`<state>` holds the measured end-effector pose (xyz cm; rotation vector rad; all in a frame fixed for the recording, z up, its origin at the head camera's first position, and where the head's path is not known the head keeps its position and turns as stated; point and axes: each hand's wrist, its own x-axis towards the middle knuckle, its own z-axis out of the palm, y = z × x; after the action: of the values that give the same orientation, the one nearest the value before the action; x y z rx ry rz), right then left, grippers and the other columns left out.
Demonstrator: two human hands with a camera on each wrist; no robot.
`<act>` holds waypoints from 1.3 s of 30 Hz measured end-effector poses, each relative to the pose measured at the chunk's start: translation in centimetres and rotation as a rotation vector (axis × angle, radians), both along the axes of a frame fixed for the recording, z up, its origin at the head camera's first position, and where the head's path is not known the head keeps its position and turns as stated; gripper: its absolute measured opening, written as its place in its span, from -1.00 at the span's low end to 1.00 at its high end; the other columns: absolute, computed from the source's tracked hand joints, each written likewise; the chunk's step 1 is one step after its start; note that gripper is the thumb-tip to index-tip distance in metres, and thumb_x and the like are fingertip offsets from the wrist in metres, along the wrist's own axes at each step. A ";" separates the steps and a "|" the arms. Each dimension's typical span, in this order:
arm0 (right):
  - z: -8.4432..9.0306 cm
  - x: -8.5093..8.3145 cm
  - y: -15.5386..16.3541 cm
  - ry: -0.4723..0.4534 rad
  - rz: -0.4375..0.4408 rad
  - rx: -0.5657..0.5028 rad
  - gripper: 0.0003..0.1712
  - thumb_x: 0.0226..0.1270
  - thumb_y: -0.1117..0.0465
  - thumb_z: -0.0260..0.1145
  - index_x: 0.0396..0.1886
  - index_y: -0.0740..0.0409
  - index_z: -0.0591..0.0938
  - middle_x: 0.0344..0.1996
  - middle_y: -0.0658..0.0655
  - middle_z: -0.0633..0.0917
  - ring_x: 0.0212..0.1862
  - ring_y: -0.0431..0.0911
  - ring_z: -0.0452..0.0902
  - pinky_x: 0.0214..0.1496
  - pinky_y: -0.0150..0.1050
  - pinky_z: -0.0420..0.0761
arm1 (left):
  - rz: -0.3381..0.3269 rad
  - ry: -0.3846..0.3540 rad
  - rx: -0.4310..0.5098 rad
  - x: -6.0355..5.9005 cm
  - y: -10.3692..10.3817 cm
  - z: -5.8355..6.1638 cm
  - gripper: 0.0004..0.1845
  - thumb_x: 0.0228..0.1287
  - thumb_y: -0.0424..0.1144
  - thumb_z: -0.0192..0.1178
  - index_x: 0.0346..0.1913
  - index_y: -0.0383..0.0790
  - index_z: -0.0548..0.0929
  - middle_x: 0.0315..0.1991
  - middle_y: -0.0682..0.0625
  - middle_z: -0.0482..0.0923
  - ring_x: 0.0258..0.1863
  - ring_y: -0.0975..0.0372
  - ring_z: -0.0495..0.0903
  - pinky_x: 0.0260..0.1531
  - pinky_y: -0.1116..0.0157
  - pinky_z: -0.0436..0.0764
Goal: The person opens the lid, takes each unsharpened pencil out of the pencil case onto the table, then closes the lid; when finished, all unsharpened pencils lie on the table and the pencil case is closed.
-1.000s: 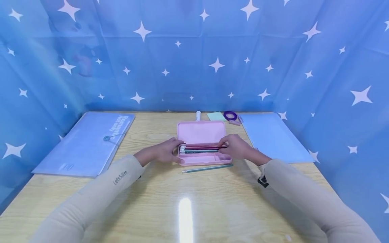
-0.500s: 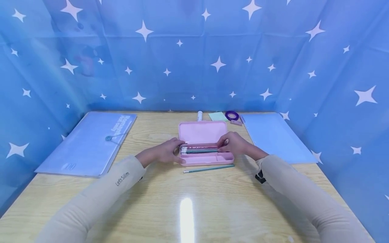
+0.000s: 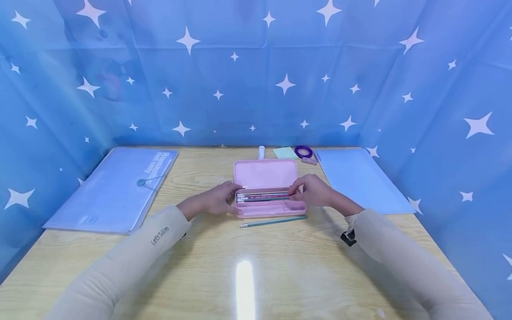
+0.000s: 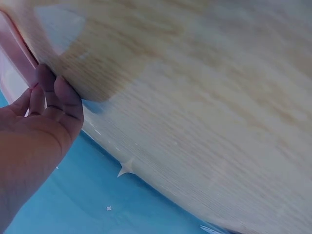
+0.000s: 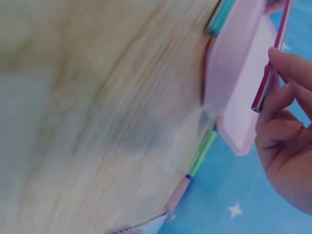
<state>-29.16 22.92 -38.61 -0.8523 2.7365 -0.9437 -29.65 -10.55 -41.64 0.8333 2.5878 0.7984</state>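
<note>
A pink pencil case stands with its lid up in the middle of the table, several pencils in its back compartment. My left hand grips the case's left end, thumb at the front corner and fingers at the back; the left wrist view shows its curled fingers against the pink edge. At the case's right end, my right hand pinches a red pencil between thumb and fingertips. In the right wrist view its unsharpened end sticks out past the fingers. A teal pencil lies on the table before the case.
A clear document folder lies at left, a pale blue spiral notebook at right. Behind the case are a white tube, green sticky notes, a purple tape roll and a small pink block. A starry blue curtain encloses the table.
My right hand has shifted slightly among the pencils at the case's right end, and the pencils lie differently. The left hand keeps its grip on the case.
</note>
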 end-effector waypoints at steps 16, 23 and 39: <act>-1.9 5.9 1.3 -0.072 0.090 -0.037 -0.92 0.19 0.36 0.46 -0.39 0.09 0.78 -0.36 -0.01 0.72 -0.58 -0.25 0.36 -0.51 -0.37 0.44 | -0.003 -0.010 0.008 -0.3 0.0 0.0 -0.02 0.07 0.10 0.47 0.45 -0.31 0.27 0.08 -0.07 0.40 0.01 0.12 0.38 0.08 0.18 0.41; -2.6 6.2 0.3 0.067 0.067 -0.001 -0.90 0.16 0.37 0.48 -0.42 0.08 0.78 -0.38 -0.06 0.74 -0.26 -0.16 0.63 -0.26 -0.32 0.60 | -0.020 -0.002 0.016 -0.3 -0.1 -0.2 0.01 0.06 0.13 0.47 0.46 -0.31 0.26 0.10 -0.09 0.40 0.01 0.13 0.38 0.07 0.18 0.42; -1.6 6.4 1.2 0.125 -0.095 0.170 -0.87 0.06 0.27 0.56 -0.39 0.07 0.75 -0.44 -0.08 0.71 -0.34 -0.18 0.57 -0.24 -0.22 0.57 | -0.037 0.003 0.046 -0.4 -0.3 -0.3 -0.02 0.07 0.11 0.47 0.43 -0.31 0.28 0.10 -0.09 0.39 0.01 0.12 0.36 0.04 0.19 0.40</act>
<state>-22.81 24.14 -40.20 -0.7827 2.9350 -0.6804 -30.01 -10.83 -41.99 0.8937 2.5575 0.8502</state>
